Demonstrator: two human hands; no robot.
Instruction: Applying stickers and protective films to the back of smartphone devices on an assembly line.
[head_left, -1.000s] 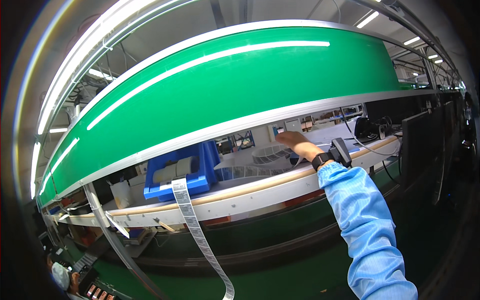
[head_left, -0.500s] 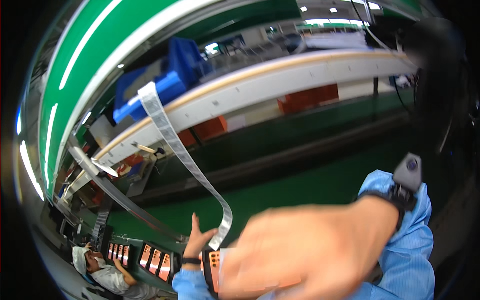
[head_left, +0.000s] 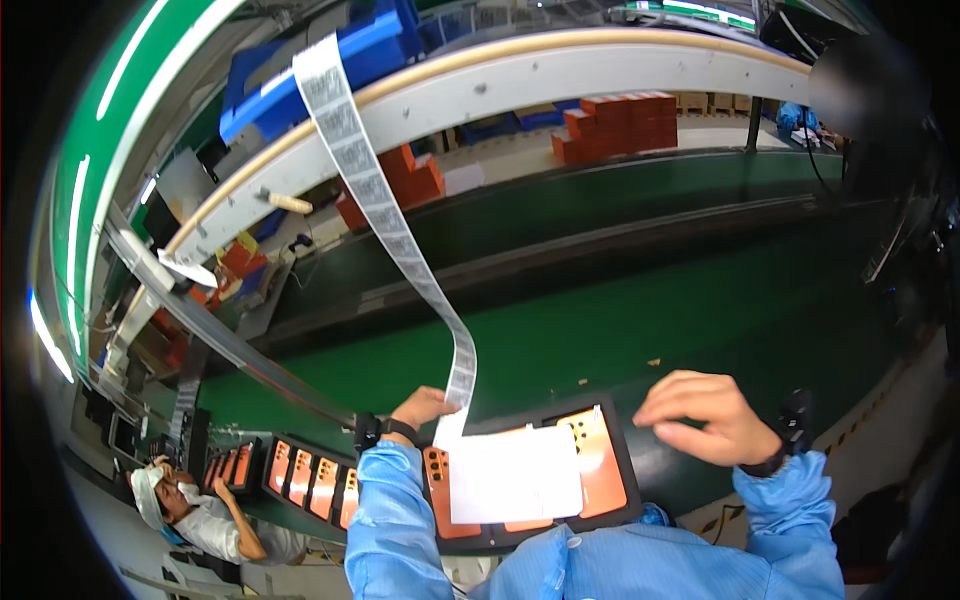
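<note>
My left hand (head_left: 424, 408) is closed at the lower end of a long strip of printed labels (head_left: 385, 215), its fingertips pinching the strip's edge. To the right, my right hand (head_left: 708, 415) hovers beyond the tray, fingers loosely curved and thumb apart, with nothing visible in it. Below and between them lies a black tray (head_left: 628, 470) with orange phones (head_left: 600, 470), camera side up. A white sheet of paper (head_left: 515, 475) lies over the middle of the tray and hides part of the phones.
More trays of orange phones (head_left: 322, 487) stand to the left, where a co-worker (head_left: 215, 515) in a white cap sits. A green conveyor belt (head_left: 600, 330) runs behind my tray. Above it, a shelf (head_left: 600, 75) holds a blue bin (head_left: 375, 45); orange boxes (head_left: 620, 125) are stacked beyond.
My right hand has moved from over the tray to its right, uncovering the white sheet. My left hand, spread beside the strip before, now pinches its end. The view has tilted downward.
</note>
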